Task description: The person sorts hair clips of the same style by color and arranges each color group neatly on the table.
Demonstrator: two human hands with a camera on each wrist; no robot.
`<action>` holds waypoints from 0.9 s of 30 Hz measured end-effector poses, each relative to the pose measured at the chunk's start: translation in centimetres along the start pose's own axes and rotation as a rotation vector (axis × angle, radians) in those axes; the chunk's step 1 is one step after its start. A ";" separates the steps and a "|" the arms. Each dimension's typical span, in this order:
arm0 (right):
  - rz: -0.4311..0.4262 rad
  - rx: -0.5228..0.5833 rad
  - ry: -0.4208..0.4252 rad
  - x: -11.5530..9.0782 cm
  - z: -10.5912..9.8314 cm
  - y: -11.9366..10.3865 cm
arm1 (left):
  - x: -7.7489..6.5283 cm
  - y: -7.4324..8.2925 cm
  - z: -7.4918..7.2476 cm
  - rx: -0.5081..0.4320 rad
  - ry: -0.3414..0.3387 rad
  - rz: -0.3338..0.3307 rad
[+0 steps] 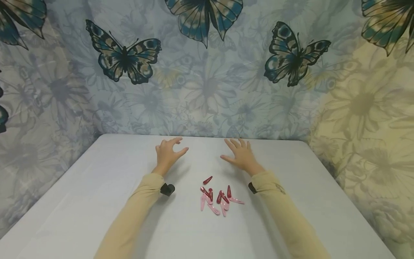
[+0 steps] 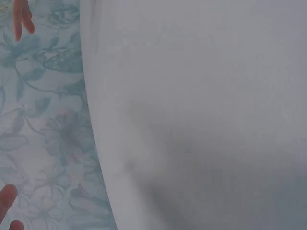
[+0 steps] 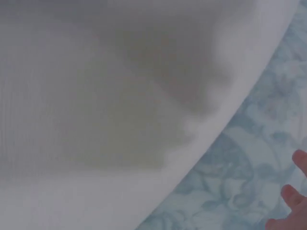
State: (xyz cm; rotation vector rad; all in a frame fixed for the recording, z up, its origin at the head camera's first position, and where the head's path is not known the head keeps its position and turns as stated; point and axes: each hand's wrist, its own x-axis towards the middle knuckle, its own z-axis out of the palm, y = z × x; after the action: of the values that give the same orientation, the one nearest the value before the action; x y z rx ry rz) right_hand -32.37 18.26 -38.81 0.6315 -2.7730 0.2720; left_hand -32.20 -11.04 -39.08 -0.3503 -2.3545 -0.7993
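Several hair clips lie in a loose cluster on the white table, in the middle of the head view. Some are dark red, like the red hair clip [image 1: 208,180] lying apart at the far side; others are pale pink, like the pink hair clip [image 1: 214,209] at the near side. Beyond the cluster on the left, my left hand [image 1: 166,154] is raised over the table, thumb and fingers apart, holding nothing. My right hand [image 1: 242,155] hovers on the far right side of the clips with its fingers spread, also holding nothing. Only fingertips show in the wrist views.
The white table [image 1: 97,187] reaches back to a cloth backdrop [image 1: 207,90] printed with butterflies and flowers. A dark wrist camera [image 1: 167,189] sits on the left wrist, and another dark device [image 1: 252,187] on the right wrist.
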 end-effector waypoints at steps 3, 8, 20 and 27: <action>-0.016 0.132 0.069 0.0 0.0 -1.3 | -0.7 0.5 -0.1 -0.095 0.007 -0.028; 0.077 0.487 0.111 -0.8 -0.2 -3.5 | -2.5 1.6 0.0 -0.281 0.007 -0.054; 0.254 0.896 0.080 -3.5 0.7 -7.1 | -7.1 3.4 0.0 -0.630 -0.062 -0.213; 0.343 0.986 -0.018 -4.2 1.4 -7.4 | -8.7 4.0 0.5 -0.666 -0.146 -0.197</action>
State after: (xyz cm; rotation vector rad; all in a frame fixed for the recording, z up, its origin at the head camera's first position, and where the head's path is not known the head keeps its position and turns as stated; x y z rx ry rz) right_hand -25.78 13.02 -40.61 0.3152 -2.5997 1.7494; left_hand -24.04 -8.05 -43.05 -0.4612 -2.2128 -1.7041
